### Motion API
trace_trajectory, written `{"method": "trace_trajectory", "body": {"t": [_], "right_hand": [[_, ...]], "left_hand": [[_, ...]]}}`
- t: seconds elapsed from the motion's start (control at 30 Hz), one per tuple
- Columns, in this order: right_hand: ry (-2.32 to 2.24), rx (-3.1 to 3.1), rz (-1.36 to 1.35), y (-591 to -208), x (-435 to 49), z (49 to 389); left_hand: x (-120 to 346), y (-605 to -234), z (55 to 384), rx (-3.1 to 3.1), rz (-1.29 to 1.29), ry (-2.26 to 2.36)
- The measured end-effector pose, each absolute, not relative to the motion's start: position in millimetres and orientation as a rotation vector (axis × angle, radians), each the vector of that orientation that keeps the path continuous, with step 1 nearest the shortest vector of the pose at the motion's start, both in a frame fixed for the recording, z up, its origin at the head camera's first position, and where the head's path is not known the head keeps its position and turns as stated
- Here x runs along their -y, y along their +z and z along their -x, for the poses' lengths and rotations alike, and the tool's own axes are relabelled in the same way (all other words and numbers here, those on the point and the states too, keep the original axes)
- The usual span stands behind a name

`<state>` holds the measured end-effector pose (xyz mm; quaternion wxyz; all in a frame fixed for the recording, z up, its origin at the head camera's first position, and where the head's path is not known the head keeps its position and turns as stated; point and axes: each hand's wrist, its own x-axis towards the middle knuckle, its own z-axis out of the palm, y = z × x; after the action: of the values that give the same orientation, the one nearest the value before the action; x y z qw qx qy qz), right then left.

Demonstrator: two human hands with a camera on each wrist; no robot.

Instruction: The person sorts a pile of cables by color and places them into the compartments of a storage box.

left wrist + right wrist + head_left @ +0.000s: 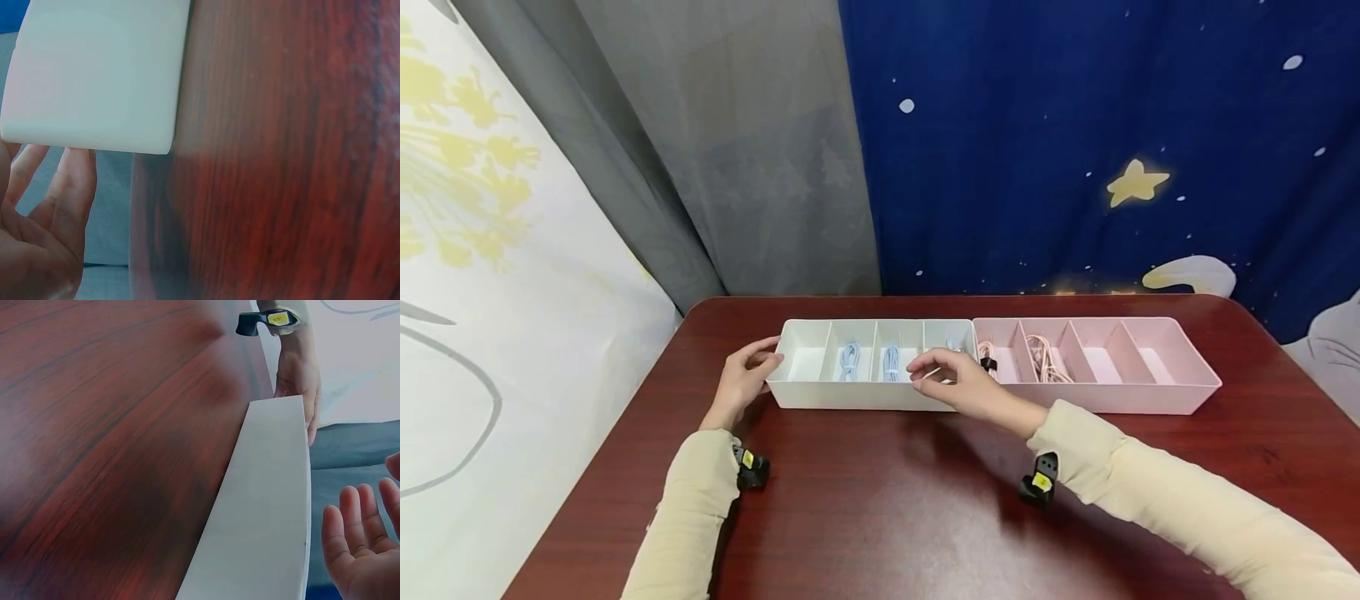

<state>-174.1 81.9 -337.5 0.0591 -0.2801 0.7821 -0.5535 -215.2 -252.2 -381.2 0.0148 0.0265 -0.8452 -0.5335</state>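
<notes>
A long white divided box [850, 395] lies along the table. Bundled light blue cables [849, 361] sit in its second and third compartments from the left, and more blue shows in the fourth, partly hidden by my right hand. At the box's left end, my left hand [742, 382] touches the end wall with extended fingers [76, 181]. My right hand [958, 383] hovers over the box's right part, fingers loosely bent, nothing visible in them. Adjoining on the right is a pink divided box [1120, 400]; pink cables [1047, 360] occupy its two leftmost compartments.
The dark red wooden table [850, 500] runs back to a grey curtain [775, 167] and a blue starry curtain [1000, 150]. A black piece [988, 364] is on the leftmost pink cable. White printed fabric [535, 333] hangs at left.
</notes>
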Motion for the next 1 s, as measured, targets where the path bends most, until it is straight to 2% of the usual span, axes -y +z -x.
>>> {"method": "trace_trajectory", "body": {"t": [1.0], "right_hand": [[-1.707,-2.463,0.643,-336.7,-124.1,181.6]], "left_hand": [[270.6,-381.4,214.7,2.672,-0.101,-1.672]]}}
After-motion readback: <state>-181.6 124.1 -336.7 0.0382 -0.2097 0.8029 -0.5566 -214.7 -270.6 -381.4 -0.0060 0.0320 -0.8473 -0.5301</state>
